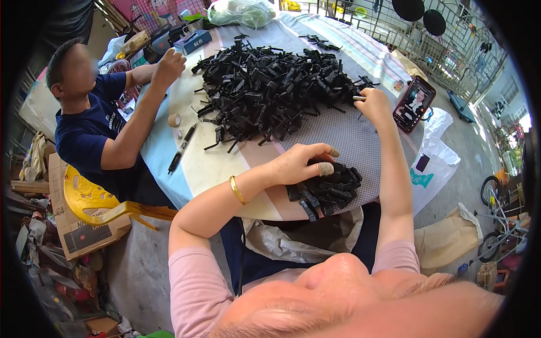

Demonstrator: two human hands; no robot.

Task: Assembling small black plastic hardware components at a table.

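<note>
A large heap of small black plastic parts with thin prongs (270,84) covers the middle of the table. My left hand (301,163) rests beside a smaller pile of black plastic parts (332,191) at the near edge. Its thumb and a finger have tan coverings on the tips and stand apart, with nothing visible between them; a gold bangle circles the wrist. At the right edge of the large heap, my right hand (373,106) is closed, its fingertips pinched together next to several black parts. What it holds, if anything, is too small to make out.
A co-worker (96,118) sits at the left, one hand raised. A phone (414,104) stands at the table's right, near a white plastic bag (434,163). A marker-like pen (182,149) and tape roll (174,120) lie at left. An open sack (265,242) hangs below the near edge.
</note>
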